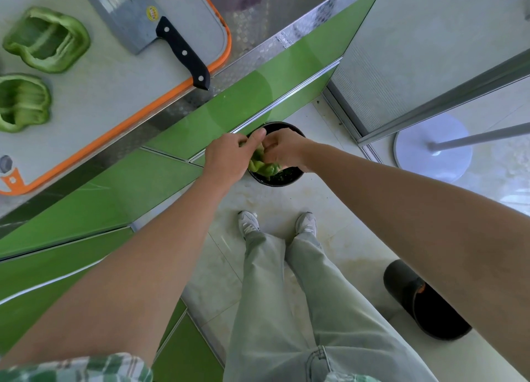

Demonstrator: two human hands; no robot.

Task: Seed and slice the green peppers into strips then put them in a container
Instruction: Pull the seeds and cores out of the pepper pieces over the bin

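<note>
- Reaches both arms straight down over black bin (286, 178) on floor.
- Curls left grip (226, 159) round green pepper piece (262, 166) above bin; pinches same piece with right grip (284, 149), fingers bent.
- Notes two hollow pepper halves (46, 39) on cutting board (114, 80), tabletop, beside cleaver (149, 20).

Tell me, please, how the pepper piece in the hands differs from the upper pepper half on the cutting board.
The upper pepper half lies untouched on the cutting board, hollow side up; the held pepper piece is gripped by the left hand and right hand above a black bin on the floor. The board half shows its whole outline and open cavity, while the held piece is mostly hidden by the hands. Both are green.
</note>
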